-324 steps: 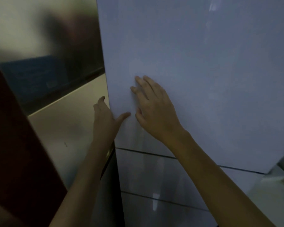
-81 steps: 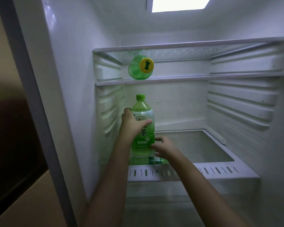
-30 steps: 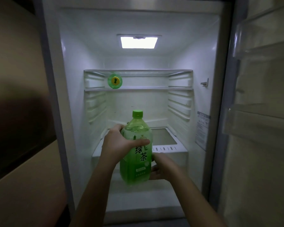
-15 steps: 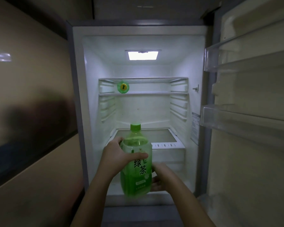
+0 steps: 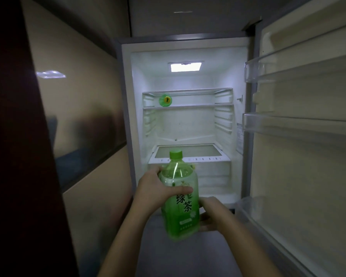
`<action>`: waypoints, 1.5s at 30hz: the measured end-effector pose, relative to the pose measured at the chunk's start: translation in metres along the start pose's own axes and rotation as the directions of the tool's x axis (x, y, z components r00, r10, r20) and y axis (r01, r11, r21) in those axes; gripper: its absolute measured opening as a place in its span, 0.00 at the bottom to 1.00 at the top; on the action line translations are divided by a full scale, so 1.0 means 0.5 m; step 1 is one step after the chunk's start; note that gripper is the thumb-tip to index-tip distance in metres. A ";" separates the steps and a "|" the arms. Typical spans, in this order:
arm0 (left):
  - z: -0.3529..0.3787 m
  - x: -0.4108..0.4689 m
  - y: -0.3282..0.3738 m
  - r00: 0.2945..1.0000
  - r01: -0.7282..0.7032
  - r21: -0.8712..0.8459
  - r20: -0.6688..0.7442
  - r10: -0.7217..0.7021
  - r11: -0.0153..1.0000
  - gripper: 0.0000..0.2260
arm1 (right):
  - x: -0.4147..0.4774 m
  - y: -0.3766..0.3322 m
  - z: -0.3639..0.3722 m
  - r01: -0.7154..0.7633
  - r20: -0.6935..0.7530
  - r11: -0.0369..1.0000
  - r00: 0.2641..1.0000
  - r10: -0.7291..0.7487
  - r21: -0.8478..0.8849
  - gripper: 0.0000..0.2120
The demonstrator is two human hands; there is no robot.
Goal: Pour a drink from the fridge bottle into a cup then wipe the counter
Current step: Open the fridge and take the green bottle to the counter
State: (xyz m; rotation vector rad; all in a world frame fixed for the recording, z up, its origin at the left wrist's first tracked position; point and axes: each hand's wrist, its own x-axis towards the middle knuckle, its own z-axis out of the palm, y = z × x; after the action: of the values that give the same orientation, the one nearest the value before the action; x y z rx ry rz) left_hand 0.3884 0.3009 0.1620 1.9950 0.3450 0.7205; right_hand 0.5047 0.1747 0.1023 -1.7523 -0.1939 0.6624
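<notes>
A large green tea bottle [image 5: 180,202] with a green cap is held upright in front of the open fridge [image 5: 186,124], outside its compartment. My left hand [image 5: 154,190] grips the bottle's upper body, thumb across the front. My right hand [image 5: 212,213] holds the lower part from the right, fingers curled behind it. No cup or counter is in view.
The fridge door [image 5: 308,136] stands open to the right with clear door shelves. A second green bottle [image 5: 165,100] lies on the upper fridge shelf. A glossy beige cabinet wall [image 5: 78,116] runs along the left, with a dark red panel [image 5: 12,136] nearest me.
The bottle has been lifted off the fridge shelf and drawn out toward me. I have stepped back, so the whole fridge and its open door now show.
</notes>
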 end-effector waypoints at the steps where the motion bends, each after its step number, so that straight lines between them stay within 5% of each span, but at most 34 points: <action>1: -0.006 -0.024 -0.001 1.000 -0.002 -0.004 -0.004 0.002 1.000 0.28 | -0.018 0.011 0.007 -0.008 0.003 1.000 1.000 0.008 0.005 0.12; 25: -0.079 -0.362 0.112 0.997 -0.003 -0.045 0.077 0.006 0.999 0.30 | -0.391 0.140 0.010 -0.010 -0.053 0.999 0.998 0.013 0.051 0.12; 37: -0.033 -0.517 0.216 0.994 -0.042 -0.046 0.095 0.046 0.998 0.34 | -0.560 0.193 -0.086 0.021 -0.146 0.999 0.989 -0.014 0.047 0.15; 45: 0.025 -0.699 0.288 0.985 -0.048 -0.058 0.164 0.056 0.997 0.34 | -0.749 0.287 -0.162 -0.020 -0.184 0.996 0.982 0.036 0.087 0.08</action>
State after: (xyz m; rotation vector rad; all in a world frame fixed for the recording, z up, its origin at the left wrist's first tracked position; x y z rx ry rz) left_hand 0.1141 0.0405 0.1602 2.0028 0.1737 0.5856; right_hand 0.2084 -0.1078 0.1040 -1.7262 -0.0126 0.5163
